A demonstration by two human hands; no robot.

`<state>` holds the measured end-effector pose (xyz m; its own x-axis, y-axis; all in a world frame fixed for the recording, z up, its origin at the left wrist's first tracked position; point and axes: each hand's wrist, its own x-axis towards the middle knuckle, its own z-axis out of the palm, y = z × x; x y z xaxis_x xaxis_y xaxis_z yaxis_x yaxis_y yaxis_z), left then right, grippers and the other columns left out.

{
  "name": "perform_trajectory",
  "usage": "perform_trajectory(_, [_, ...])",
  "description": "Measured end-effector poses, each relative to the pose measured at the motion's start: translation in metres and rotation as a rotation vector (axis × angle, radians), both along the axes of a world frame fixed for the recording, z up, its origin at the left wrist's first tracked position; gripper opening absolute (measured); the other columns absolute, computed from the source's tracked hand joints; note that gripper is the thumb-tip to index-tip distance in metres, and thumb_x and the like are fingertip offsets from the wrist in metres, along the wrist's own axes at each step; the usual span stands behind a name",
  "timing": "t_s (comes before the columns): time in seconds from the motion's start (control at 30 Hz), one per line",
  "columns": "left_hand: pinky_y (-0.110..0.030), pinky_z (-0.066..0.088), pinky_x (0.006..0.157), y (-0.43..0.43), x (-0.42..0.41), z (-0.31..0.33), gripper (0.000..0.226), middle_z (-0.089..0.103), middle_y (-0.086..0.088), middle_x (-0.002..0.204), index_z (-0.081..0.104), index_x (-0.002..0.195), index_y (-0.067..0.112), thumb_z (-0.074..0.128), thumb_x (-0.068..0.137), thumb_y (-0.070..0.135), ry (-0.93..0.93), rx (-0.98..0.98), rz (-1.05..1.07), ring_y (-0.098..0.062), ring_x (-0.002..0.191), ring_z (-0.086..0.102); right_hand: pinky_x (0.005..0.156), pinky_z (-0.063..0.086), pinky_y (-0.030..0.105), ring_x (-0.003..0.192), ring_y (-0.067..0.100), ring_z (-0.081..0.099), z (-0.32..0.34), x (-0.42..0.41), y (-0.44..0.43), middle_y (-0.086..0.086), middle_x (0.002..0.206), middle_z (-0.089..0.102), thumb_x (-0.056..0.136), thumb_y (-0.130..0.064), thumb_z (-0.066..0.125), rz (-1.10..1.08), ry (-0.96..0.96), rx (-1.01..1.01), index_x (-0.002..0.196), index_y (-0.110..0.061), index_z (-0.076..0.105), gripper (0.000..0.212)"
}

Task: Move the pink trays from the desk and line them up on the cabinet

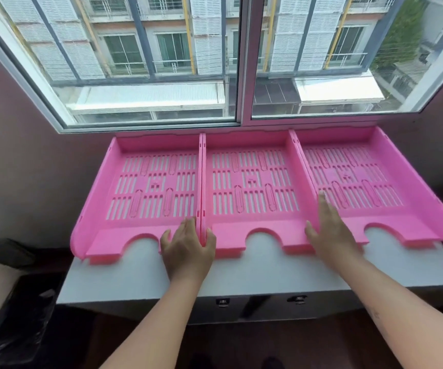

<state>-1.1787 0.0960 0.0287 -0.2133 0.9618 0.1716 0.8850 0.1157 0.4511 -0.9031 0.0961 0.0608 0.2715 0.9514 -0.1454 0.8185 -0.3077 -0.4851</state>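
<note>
- Three pink trays — left tray (146, 187), middle tray (252, 187), right tray (361, 179) — sit side by side across mid-frame on the white cabinet top (241, 272).
- Left hand (188, 249) pinches the left and middle trays' adjoining walls.
- Right hand (329, 233) lies flat, fingers extended, gripping nothing, over the middle and right trays' junction.

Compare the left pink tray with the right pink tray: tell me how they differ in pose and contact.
The left tray overhangs the cabinet top at its left side; the right tray overhangs on the right. The left hand grips the left tray's wall shared with the middle tray; the right hand lies flat in the right tray. Both are pink, slotted, with notched fronts.
</note>
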Motion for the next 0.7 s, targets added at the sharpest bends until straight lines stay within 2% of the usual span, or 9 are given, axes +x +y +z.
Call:
perform_trajectory(0.03, [-0.049,0.035,0.108,-0.001,0.001,0.002,0.041,0.073,-0.008,0.114,0.063,0.119,0.007,0.059,0.090,0.035,-0.001,0.000,0.004,-0.030,0.104,0.066,0.072,0.056,0.032,0.102,0.028,0.065,-0.004,0.000,0.000,0.011,0.161,0.027,0.099,-0.014,0.051,0.001,0.027,0.021,0.158,-0.018,0.006,0.074])
perform_trajectory(0.1, [-0.048,0.037,0.105,-0.002,0.003,0.007,0.042,0.072,-0.009,0.119,0.061,0.123,0.008,0.057,0.092,0.035,0.002,-0.033,0.016,-0.034,0.108,0.062,0.045,0.040,0.022,0.057,0.017,0.055,-0.012,0.002,0.003,0.014,0.158,0.032,0.099,-0.006,0.046,-0.007,0.049,0.079,0.158,-0.015,0.009,0.070])
perform_trajectory(0.2, [-0.044,0.041,0.096,-0.001,0.003,0.009,0.042,0.071,-0.006,0.118,0.058,0.123,0.013,0.049,0.094,0.042,-0.007,-0.098,0.043,-0.035,0.110,0.055,0.040,0.035,0.022,0.048,0.014,0.048,-0.015,0.008,0.006,0.015,0.157,0.034,0.100,-0.005,0.044,0.000,0.024,0.070,0.158,-0.015,0.009,0.068])
perform_trajectory(0.27, [-0.043,0.039,0.096,-0.001,0.002,0.006,0.041,0.070,-0.004,0.111,0.057,0.115,0.015,0.045,0.092,0.047,0.003,-0.082,0.033,-0.031,0.105,0.056,0.047,0.046,0.027,0.061,0.021,0.060,-0.013,0.011,0.005,0.013,0.160,0.028,0.101,-0.007,0.044,0.038,0.042,0.055,0.158,-0.016,0.006,0.069])
perform_trajectory(0.3, [-0.044,0.037,0.101,-0.001,0.001,0.004,0.045,0.068,-0.005,0.113,0.054,0.118,0.015,0.045,0.091,0.049,0.024,-0.062,0.012,-0.029,0.107,0.057,0.061,0.055,0.033,0.084,0.028,0.068,-0.012,0.012,0.003,0.011,0.162,0.025,0.101,-0.011,0.046,0.071,0.063,0.058,0.159,-0.016,0.004,0.072])
perform_trajectory(0.37, [-0.047,0.028,0.112,-0.005,-0.004,0.000,0.062,0.055,-0.010,0.136,0.043,0.135,0.016,0.048,0.088,0.056,0.062,-0.058,-0.008,-0.031,0.130,0.046,0.101,0.048,0.043,0.133,0.032,0.049,-0.010,0.019,-0.006,0.007,0.164,0.022,0.098,-0.027,0.055,0.152,0.053,0.085,0.158,-0.017,0.004,0.079])
perform_trajectory(0.4, [-0.049,0.022,0.116,-0.010,-0.009,-0.002,0.074,0.042,-0.011,0.150,0.034,0.144,0.016,0.051,0.087,0.060,0.064,-0.079,0.005,-0.031,0.141,0.032,0.110,0.040,0.044,0.142,0.030,0.039,-0.010,0.026,-0.012,0.008,0.162,0.026,0.095,-0.038,0.059,0.186,-0.001,0.103,0.158,-0.015,0.007,0.085])
perform_trajectory(0.5, [-0.052,0.014,0.118,-0.027,-0.027,-0.010,0.106,0.016,-0.009,0.163,0.011,0.153,0.014,0.051,0.077,0.077,0.057,-0.144,0.066,-0.031,0.149,0.010,0.117,0.029,0.045,0.145,0.030,0.033,-0.019,0.059,-0.034,0.012,0.159,0.032,0.083,-0.064,0.060,0.198,-0.184,0.087,0.156,-0.010,0.014,0.102])
perform_trajectory(0.7, [-0.046,0.022,0.120,-0.046,-0.053,-0.011,0.111,0.030,-0.011,0.159,0.021,0.153,0.012,0.046,0.072,0.083,0.104,-0.220,0.141,-0.027,0.148,0.023,0.122,0.022,0.046,0.149,0.028,0.024,-0.042,0.094,-0.071,0.014,0.161,0.029,0.081,-0.083,0.025,0.009,-0.284,-0.008,0.154,-0.007,0.025,0.105])
